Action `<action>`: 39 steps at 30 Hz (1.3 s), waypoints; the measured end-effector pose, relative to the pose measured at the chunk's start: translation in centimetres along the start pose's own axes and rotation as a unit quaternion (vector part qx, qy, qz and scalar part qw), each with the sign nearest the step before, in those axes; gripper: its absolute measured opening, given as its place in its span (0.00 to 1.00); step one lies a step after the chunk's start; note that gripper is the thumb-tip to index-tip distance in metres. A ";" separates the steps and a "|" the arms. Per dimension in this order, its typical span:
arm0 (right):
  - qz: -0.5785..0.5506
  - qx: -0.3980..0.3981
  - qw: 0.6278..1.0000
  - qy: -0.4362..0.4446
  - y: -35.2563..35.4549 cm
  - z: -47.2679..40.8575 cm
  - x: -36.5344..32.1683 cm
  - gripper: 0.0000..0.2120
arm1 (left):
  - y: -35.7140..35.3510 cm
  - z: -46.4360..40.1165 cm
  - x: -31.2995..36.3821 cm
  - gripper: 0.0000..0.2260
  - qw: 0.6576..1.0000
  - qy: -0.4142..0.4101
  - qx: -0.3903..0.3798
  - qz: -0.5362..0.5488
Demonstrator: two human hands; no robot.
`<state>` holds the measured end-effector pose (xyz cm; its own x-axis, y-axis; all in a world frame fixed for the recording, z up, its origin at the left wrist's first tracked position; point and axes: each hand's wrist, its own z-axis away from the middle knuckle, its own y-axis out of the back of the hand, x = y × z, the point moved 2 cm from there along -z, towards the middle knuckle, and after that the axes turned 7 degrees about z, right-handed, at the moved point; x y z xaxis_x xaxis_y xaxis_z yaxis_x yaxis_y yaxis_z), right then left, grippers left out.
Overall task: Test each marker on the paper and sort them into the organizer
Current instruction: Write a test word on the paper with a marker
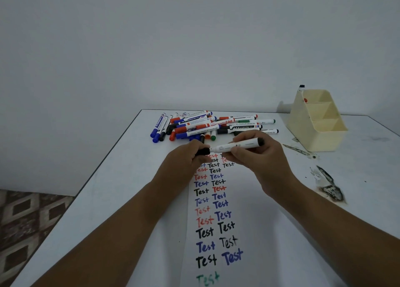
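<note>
A black whiteboard marker (236,146) lies level in the air above the top of the paper (255,221). My right hand (257,156) grips its white barrel. My left hand (184,156) pinches its black cap (203,151) at the marker's left end; whether the cap is on or just off is hard to tell. The paper runs down the table's middle and carries many "Test" words in black, blue, red and green. A heap of markers (207,125) lies beyond my hands. The cream organizer (318,122) stands at the far right.
The organizer's rear compartment holds a black-capped marker (301,88) and a red one (305,100); its two front compartments look bare. Dark ink smudges (329,189) stain the white table (108,200) to the right of the paper. The table's left edge drops to a patterned floor (26,217).
</note>
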<state>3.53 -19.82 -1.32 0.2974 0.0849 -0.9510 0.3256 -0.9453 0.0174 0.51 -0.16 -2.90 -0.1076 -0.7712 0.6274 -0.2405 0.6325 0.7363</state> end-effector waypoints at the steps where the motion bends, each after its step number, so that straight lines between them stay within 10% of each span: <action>1: 0.008 -0.003 1.000 0.005 -0.1 0.0 0.0 0.07 | 0.0 0.0 0.0 0.12 1.000 -0.002 -0.001 0.000; 25: 0.330 -0.053 0.938 0.087 -1.0 0.0 0.5 0.09 | -1.0 -0.4 0.9 0.11 0.996 -0.002 -0.072 -0.045; 29: 0.322 -0.091 0.939 0.079 -1.3 -0.7 -1.0 0.08 | -1.2 -0.1 -0.1 0.24 0.999 -0.032 -0.029 -0.022; 39: 0.355 0.166 0.917 0.078 11.7 -9.9 -8.0 0.21 | -2.6 -0.7 -2.7 0.43 0.983 -0.002 -0.138 -0.122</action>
<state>13.87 -28.41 9.54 0.4622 -0.5698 -0.6795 -0.2836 -0.8210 0.4955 2.14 0.36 -6.30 -0.0837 -0.9021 0.4234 0.0117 0.4240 0.9056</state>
